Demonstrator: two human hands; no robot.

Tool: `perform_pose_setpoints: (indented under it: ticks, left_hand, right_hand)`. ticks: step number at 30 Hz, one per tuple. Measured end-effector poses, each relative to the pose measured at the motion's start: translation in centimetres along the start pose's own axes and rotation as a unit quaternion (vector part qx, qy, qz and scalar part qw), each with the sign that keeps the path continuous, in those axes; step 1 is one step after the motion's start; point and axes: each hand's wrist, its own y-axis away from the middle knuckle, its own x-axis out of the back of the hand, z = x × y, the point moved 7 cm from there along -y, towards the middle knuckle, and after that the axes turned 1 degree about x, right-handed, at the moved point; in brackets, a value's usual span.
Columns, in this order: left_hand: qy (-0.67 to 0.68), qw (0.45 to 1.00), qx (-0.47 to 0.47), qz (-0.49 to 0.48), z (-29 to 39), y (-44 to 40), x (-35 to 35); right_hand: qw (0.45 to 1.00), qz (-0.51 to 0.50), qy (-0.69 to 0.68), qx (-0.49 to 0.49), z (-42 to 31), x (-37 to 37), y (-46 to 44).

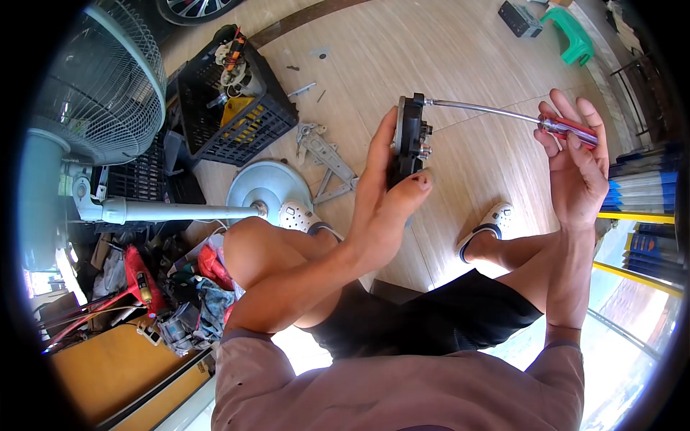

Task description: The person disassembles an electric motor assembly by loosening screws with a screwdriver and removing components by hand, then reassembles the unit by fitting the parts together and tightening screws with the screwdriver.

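In my left hand [388, 194] is a round, flat black device [411, 133], held up on edge, with metal posts or screws standing out from its right-hand face. I cannot tell exactly what kind of part it is. My right hand [579, 154] grips the red, see-through handle of a screwdriver [489, 111] between thumb and fingers, some fingers spread. The long shank points left, and its tip meets a screw near the upper edge of the black device.
A black plastic crate [241, 136] with parts and tools stands at left, near a standing fan [108, 86]. Metal brackets [327, 161] lie on the floor. Tools and rags [194, 294] are heaped at lower left. A green stool [571, 36] and car stereo-like box [520, 19] are far right.
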Motion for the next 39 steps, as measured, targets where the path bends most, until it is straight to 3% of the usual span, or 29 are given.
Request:
perform_pose_setpoints:
  ticks: [2, 7, 11, 14, 17, 21, 26, 32, 34, 39]
  left_hand:
    - [0.005, 1.000, 0.003, -0.001, -0.1, 0.0, 0.0]
    - [-0.004, 1.000, -0.002, -0.005, -0.1, 0.0, 0.0]
    - [0.006, 1.000, 0.004, 0.000, -0.3, 0.0, 0.0]
    - [0.000, 1.000, 0.002, -0.001, -0.1, 0.0, -0.1]
    - [0.004, 1.000, 0.000, -0.002, -0.1, -0.1, -0.1]
    - [-0.006, 1.000, -0.003, -0.006, 0.0, 0.0, -0.2]
    - [-0.007, 1.000, 0.002, 0.001, -0.1, -0.1, -0.1]
    - [-0.004, 1.000, 0.009, -0.004, -0.1, -0.1, -0.1]
    - [-0.004, 1.000, 0.011, -0.002, -0.2, -0.1, -0.1]
    - [0.001, 1.000, 0.017, 0.010, -0.3, -0.1, 0.0]
  right_hand:
    - [1.000, -0.024, 0.010, 0.000, 0.3, 0.8, -0.1]
    - [0.983, 0.032, 0.167, -0.070, 1.1, 3.6, 0.1]
    - [0.998, -0.052, 0.027, -0.016, 0.3, 0.9, -0.1]
    - [1.000, -0.011, 0.022, 0.013, 0.1, 0.0, 0.0]
    - [0.998, -0.053, 0.032, -0.007, 0.6, 2.0, -0.3]
    - [0.995, -0.005, 0.089, -0.051, 1.2, 3.8, 0.0]
    - [1.000, -0.003, -0.024, -0.011, 0.1, 0.0, 0.1]
    - [0.995, -0.058, 0.083, -0.022, 0.8, 2.4, -0.4]
    - [0.992, -0.004, 0.111, -0.058, 1.1, 3.2, 0.0]
    - [0.999, -0.031, 0.020, -0.004, 0.3, 0.6, -0.1]
